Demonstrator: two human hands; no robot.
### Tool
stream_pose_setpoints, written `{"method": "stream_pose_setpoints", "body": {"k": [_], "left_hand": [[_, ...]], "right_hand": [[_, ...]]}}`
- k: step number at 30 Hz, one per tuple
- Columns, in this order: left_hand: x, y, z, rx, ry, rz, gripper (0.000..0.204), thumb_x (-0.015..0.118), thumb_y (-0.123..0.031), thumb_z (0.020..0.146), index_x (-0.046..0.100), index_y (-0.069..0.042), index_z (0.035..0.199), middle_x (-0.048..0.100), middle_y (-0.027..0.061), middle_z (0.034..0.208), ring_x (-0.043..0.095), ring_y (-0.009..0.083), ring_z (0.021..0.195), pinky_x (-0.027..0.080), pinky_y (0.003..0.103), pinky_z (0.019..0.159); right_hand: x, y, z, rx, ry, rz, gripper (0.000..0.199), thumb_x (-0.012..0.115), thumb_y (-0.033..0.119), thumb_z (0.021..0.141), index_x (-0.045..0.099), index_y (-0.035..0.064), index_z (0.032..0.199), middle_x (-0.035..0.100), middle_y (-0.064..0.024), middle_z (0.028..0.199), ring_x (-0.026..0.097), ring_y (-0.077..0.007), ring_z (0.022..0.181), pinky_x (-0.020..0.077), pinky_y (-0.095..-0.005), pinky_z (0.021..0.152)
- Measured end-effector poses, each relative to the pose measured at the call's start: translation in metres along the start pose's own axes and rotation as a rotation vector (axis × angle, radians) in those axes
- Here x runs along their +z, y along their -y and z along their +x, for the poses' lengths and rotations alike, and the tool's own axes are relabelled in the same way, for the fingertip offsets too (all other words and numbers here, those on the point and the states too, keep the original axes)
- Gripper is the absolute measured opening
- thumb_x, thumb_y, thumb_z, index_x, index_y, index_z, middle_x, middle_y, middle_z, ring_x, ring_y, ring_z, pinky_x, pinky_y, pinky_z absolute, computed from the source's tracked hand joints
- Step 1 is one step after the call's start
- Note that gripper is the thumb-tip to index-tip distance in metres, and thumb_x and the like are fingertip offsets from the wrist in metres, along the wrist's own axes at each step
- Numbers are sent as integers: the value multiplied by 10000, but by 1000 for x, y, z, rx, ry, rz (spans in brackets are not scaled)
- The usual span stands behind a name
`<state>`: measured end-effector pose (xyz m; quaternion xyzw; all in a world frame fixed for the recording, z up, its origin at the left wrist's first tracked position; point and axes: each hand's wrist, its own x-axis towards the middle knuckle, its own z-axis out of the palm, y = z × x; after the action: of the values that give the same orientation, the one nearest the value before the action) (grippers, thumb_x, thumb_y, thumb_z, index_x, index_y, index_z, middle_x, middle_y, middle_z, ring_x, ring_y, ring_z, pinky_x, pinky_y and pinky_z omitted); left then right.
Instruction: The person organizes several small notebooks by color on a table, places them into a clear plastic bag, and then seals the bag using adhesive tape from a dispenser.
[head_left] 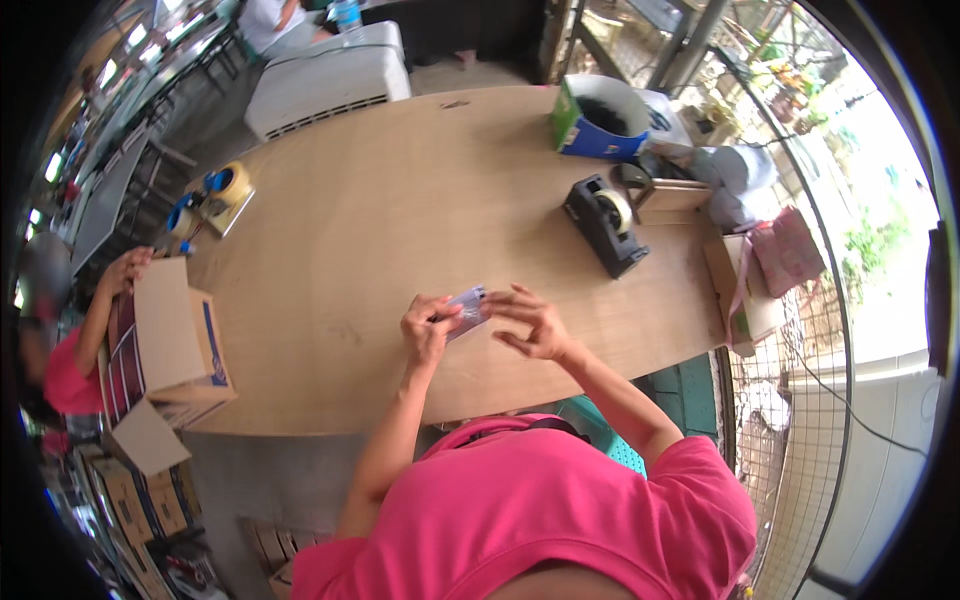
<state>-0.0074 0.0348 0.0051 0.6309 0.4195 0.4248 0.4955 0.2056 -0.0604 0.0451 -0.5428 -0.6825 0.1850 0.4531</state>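
Observation:
Over the near part of the wooden table, my left hand is closed around a small, clear plastic packet. Its contents are too small to make out. My right hand is just to the right, fingers spread, with its fingertips at the packet's upper right end. Nothing shows between the right thumb and fingers. Beyond my right hand stands a black tape dispenser with a roll of tape in it.
An open cardboard box is at the left edge, with a co-worker's hand on it. Tape rolls lie at the far left. A green and blue box stands far right, near a carton and wire mesh.

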Motion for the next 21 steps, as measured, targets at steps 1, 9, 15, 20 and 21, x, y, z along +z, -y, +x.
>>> {"method": "stream_pose_setpoints", "body": {"k": [1, 9, 15, 20, 21], "left_hand": [[1, 2, -5, -38, -39, -24, 193, 746, 50, 651, 770, -47, 816, 677, 111, 908, 655, 223, 938, 529, 341, 799], [32, -1, -7, -71, -109, -197, 170, 751, 100, 655, 749, -31, 763, 611, 63, 882, 618, 220, 996, 503, 339, 817], [25, 2, -12, -66, -153, -132, 150, 758, 95, 645, 713, -28, 715, 600, 72, 884, 619, 236, 1009, 485, 352, 848], [24, 8, -15, -13, -140, -51, 152, 754, 88, 645, 695, -41, 700, 594, 70, 901, 606, 229, 981, 478, 357, 849], [25, 11, -14, -2, -134, -36, 155, 754, 87, 642, 696, -44, 701, 595, 69, 901, 602, 227, 967, 477, 356, 846]], "right_hand": [[-18, -5, -1, 98, -40, 78, 404, 762, 87, 786, 689, 78, 1183, 675, -71, 1129, 622, -272, 1136, 427, -448, 1037], [-235, -194, -28, 1167, -201, -165, 310, 796, 360, 781, 769, 63, 865, 705, -91, 798, 656, -215, 701, 526, -374, 656], [-225, -170, -49, 1039, -310, -71, 280, 773, 330, 816, 751, 51, 795, 648, -38, 695, 522, -145, 542, 444, -345, 508], [-171, -181, -107, 1248, -698, 821, 251, 729, 310, 895, 662, 78, 965, 632, -39, 873, 581, -203, 825, 507, -423, 670], [-158, -188, -109, 1159, -748, 1084, 203, 702, 270, 920, 631, 81, 902, 593, -26, 785, 580, -188, 740, 512, -377, 642]]}}
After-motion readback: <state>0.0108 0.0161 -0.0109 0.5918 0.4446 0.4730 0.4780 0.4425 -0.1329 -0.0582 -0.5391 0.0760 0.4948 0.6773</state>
